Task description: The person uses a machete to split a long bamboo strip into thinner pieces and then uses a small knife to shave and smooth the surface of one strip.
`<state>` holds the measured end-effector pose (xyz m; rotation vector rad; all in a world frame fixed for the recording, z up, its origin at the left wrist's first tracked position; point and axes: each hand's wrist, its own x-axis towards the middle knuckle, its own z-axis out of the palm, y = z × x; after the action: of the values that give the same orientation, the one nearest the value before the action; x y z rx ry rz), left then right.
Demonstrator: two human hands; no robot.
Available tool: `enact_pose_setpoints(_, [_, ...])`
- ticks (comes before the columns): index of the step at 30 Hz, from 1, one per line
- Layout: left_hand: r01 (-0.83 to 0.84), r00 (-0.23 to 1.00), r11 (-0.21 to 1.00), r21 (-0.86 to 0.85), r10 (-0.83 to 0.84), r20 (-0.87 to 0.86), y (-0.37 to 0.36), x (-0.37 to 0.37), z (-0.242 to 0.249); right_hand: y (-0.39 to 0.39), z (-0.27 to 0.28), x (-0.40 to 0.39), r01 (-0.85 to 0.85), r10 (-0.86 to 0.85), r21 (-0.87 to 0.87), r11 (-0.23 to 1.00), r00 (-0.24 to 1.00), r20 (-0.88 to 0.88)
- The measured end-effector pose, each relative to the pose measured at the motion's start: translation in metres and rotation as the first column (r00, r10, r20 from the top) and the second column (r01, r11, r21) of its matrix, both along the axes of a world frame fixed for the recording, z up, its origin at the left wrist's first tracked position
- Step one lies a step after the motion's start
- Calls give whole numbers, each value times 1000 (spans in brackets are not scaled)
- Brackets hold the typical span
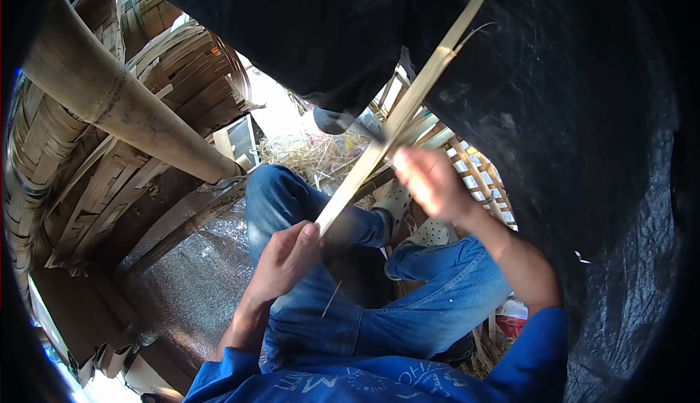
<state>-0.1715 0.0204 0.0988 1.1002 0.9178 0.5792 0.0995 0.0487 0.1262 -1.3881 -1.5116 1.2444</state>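
A long pale bamboo strip (415, 97) slants from my lap up to the top right, with a thin sliver curling off its edge near the upper end. My left hand (289, 256) is closed round the strip's lower end, thumb on top. Across the strip's middle, my right hand (432, 184), blurred by motion, is closed on a knife (362, 127). Its smeared blade points up and left over the strip; the handle is hidden in my fingers.
A thick bamboo pole (138, 111) runs diagonally at left, beside stacked woven baskets (197, 68). Black plastic sheeting (539, 97) hangs at top and right. Shavings (306, 155) litter the ground beyond my knees. Between my feet and the sheeting stands an open-weave basket (477, 173).
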Motion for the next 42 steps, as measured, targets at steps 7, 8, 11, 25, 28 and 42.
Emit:
enact_pose_setpoints(7, [-16,997,1000,-13,17,74,2,8,-1,-11,2,-14,-247,187,149,957,924,332])
enact_pose_setpoints(8, [-16,997,1000,-20,18,73,2,9,1,6,-4,5,12,-12,0,1000,994,-104])
enact_pose_setpoints(11, [-70,997,997,19,69,33,3,16,8,19,29,24,229,-238,-70,971,904,-355])
enact_pose_setpoints(25, [285,947,936,206,-241,-214,-4,11,-22,17,52,33,451,-390,21,892,794,-466])
enact_pose_setpoints(28, [175,950,965,193,-115,-290,-22,-18,-48,16,53,53,436,-372,29,900,798,-474])
enact_pose_setpoints(42, [-97,984,974,203,125,-130,-16,-11,-32,8,43,46,435,-395,273,858,899,-190])
